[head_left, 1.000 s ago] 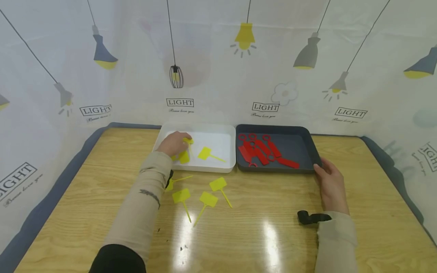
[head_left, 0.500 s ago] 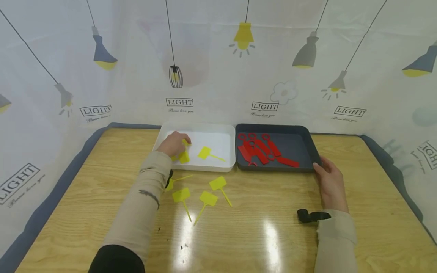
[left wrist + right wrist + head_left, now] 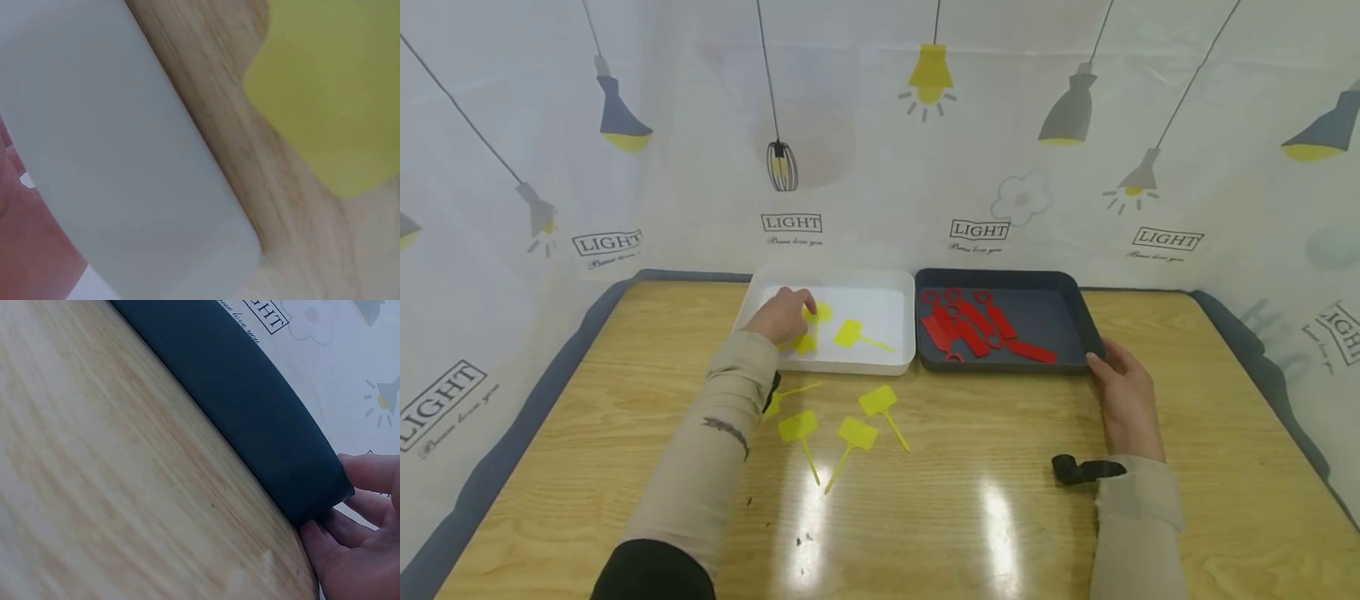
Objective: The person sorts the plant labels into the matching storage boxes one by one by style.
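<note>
My left hand reaches into the white tray with bent fingers. A yellow plant label shows at its fingertips, but the hand hides whether they pinch it. Other yellow plant labels lie in that tray, one label to the right of the hand. My right hand holds the near right corner of the dark grey tray; in the right wrist view the thumb and fingers grip that corner. Several red flat pieces, some showing a ring at one end, lie in the dark tray.
Several more yellow plant labels lie on the wooden table in front of the white tray. The trays stand side by side at the back. A lamp-patterned cloth rises behind them.
A yellow label by my left fingertips, nearly hidden half a second ago, shows more now. Both hands stay almost in place. The head view has shifted slightly.
</note>
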`<state>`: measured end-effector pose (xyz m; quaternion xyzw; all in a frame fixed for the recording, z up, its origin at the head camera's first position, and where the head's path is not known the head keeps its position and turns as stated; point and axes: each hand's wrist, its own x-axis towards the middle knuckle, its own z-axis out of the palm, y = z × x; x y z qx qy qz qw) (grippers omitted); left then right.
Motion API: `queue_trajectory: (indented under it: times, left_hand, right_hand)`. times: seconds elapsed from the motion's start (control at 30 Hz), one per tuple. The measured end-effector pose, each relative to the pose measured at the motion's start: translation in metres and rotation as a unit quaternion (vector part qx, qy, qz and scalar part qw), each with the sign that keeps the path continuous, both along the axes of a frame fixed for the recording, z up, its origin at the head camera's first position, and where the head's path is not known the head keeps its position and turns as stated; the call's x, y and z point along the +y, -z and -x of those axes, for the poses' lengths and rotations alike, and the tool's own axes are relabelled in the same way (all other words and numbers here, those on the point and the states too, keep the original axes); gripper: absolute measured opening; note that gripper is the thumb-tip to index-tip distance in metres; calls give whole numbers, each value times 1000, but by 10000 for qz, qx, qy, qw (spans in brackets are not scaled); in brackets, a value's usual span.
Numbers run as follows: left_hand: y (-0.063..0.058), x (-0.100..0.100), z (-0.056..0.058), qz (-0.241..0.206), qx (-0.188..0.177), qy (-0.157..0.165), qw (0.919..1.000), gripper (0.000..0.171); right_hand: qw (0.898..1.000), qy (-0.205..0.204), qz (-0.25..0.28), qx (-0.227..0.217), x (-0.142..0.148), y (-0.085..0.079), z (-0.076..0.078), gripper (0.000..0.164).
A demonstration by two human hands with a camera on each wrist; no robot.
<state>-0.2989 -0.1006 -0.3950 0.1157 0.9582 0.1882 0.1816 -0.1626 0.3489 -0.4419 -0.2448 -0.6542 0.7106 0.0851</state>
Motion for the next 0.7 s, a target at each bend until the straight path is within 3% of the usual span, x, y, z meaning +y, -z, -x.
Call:
queue_trajectory:
  times: [0.17, 0.4, 0.7]
  left_hand:
    - [-3, -2, -3, -98, 122, 101, 9998, 39]
    - [-14, 3, -9, -150, 610, 482, 9969, 30]
    - [-35, 16, -38, -499, 1223, 979, 9864, 35]
  right_hand:
    - [10000, -23, 53, 4, -2, 1, 0, 59]
    - [10000, 22, 24, -30, -3, 1, -2, 60]
    - [9999, 60, -37, -101, -2, 3, -1, 62]
